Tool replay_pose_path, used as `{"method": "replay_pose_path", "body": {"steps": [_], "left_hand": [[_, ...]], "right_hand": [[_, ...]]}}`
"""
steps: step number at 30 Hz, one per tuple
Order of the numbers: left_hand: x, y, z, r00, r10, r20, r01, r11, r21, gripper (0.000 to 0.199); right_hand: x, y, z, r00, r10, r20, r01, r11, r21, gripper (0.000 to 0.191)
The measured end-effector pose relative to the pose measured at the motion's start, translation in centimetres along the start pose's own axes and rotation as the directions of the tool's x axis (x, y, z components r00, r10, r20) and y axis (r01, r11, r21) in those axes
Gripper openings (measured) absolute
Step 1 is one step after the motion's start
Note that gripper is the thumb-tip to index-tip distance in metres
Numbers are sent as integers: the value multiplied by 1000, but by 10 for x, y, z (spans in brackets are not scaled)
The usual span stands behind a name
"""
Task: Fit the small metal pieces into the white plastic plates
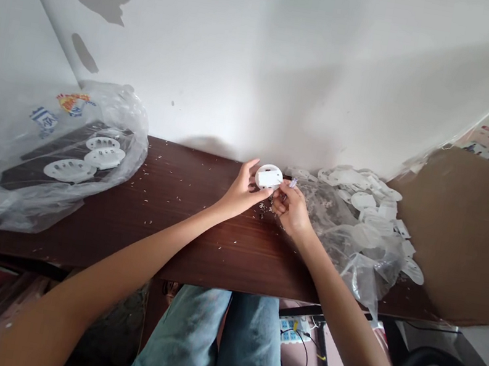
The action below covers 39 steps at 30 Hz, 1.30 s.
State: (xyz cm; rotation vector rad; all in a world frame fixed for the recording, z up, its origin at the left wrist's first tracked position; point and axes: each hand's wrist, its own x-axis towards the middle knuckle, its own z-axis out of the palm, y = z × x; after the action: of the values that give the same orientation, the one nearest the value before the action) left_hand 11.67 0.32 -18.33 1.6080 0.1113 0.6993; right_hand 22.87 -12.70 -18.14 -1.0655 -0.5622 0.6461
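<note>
A white round plastic plate point(267, 172) with a raised rectangular part is held up over the table near the wall. My left hand point(244, 194) grips it, fingers behind its left edge and thumb along the bottom. Against the plate's lower right edge, my right hand point(292, 208) is closed, with a small translucent purplish piece point(292, 183) showing between its fingers. What kind of thing that piece is, I cannot make out. Small white scraps point(263, 207) lie on the table beneath the hands.
On the right, many similar white plastic parts point(378, 211) are heaped on a clear plastic bag point(355, 251), beside a cardboard sheet point(474, 240). At left, an open clear bag point(133, 146) holds several white round plates point(69, 169). The brown table point(197, 244) meets a white wall.
</note>
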Motion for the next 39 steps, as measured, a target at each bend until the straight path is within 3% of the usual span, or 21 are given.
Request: {"method": "replay_pose_path", "body": {"steps": [4,7,9,11,14,16,18,25,33,39], "left_hand": [[3,-6,4,978,-200,53,207,940,-269,46],[3,-6,7,979,-200,46,203,910,-361,44],[2,-7,9,984,-180,14,173,916,-361,42],[2,-10,10,988,-151,-31,133,935,-330,39],[4,-18,12,992,-74,-102,41,955,-294,38],[6,-23,12,991,-21,-132,-17,959,-282,39],[8,-28,11,988,2,-154,-44,962,-269,39],[13,-36,6,975,24,-223,-72,975,-209,35],[13,-35,2,981,61,-186,-80,992,-95,35],[13,-43,-1,974,114,-197,-118,993,-10,31]], "right_hand": [[2,4,0,1000,-4,13,4,1000,-18,32],[2,9,0,1000,-6,27,9,995,-100,33],[2,10,-1,998,-50,39,58,969,-242,28],[0,11,-2,985,-165,52,170,865,-472,23],[-4,9,-4,926,-357,123,320,567,-759,20],[-6,8,-5,898,-397,191,362,418,-833,22],[-8,8,-6,891,-386,240,382,350,-855,28],[-7,13,-7,897,-384,218,345,300,-889,33],[-5,10,-9,931,-338,137,231,258,-938,31],[-5,10,-8,902,-365,231,321,207,-924,29]]}}
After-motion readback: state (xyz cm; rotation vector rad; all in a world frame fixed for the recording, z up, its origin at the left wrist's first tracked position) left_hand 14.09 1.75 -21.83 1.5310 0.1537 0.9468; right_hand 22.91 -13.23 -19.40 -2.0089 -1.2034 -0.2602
